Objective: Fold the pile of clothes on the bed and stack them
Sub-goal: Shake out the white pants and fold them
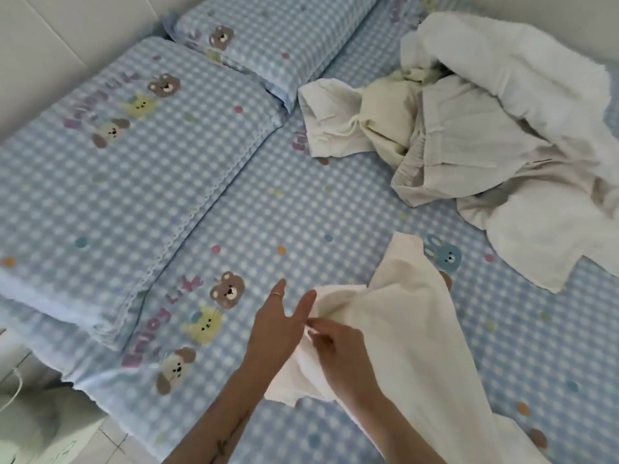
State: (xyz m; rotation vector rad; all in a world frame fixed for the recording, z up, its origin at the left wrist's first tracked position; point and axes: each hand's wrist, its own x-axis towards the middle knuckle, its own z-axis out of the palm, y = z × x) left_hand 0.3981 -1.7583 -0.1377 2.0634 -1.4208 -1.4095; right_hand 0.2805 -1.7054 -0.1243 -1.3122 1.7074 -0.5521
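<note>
Garment (415, 329): cream, crumpled | right hand (338, 349) pinches it | left hand (281, 326) seemingly open-fingered beneath

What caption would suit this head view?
Both hands work a white garment above a blue checked bed; unfolded pile waits beyond.

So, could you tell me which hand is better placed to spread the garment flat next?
Probably the left hand: its fingers are straight and free beside the white garment, while the right hand pinches it.

Cream garment (412, 316) held up, near rumpled pale clothes pile (469, 135).
</note>
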